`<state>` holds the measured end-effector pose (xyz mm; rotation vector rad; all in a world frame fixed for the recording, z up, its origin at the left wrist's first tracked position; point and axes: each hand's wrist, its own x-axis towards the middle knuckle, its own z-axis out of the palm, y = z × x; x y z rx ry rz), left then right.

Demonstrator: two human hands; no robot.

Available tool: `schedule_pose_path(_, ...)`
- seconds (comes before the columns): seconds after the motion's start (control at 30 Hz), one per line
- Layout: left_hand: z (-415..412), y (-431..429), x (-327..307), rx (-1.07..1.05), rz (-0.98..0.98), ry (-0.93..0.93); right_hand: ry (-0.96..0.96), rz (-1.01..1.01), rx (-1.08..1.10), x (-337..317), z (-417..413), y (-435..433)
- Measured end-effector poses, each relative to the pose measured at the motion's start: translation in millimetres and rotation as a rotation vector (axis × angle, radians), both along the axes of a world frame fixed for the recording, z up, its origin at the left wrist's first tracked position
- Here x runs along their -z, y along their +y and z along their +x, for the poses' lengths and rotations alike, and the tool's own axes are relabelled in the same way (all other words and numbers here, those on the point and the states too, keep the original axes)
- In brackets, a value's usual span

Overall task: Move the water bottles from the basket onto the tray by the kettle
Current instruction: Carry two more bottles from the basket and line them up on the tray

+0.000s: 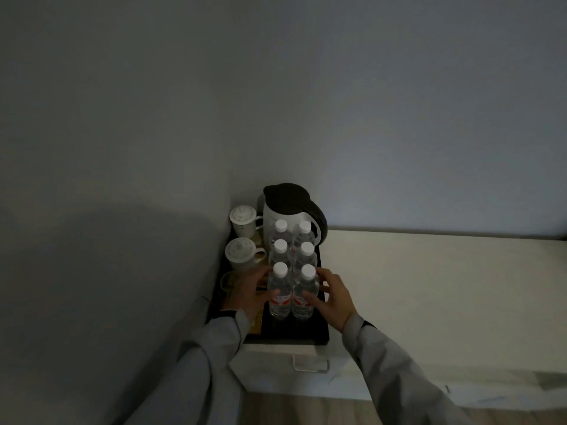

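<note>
Looks like you're on the tidy-up step: six water bottles (291, 268) stand in two rows on the black tray (294, 332) in front of the kettle (290, 210), your left hand (248, 294) and right hand (333, 297) cupping the front pair with fingers spread, so just square them and let go.

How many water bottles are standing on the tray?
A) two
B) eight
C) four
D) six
D: six white caps show on the tray, in two rows of three in front of the kettle, from the back bottle to the front bottle between the left hand and right hand.
</note>
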<state>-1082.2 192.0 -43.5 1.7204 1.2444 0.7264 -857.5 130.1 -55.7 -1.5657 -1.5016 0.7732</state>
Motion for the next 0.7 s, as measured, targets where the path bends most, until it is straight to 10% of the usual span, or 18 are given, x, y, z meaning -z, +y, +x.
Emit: schedule_pose_path(0.7, 2.8, 1.3, -6.3, 0.028, 0.02, 0.048, -0.098, 0.066, -0.033, -12.6, 0.7, 4.3)
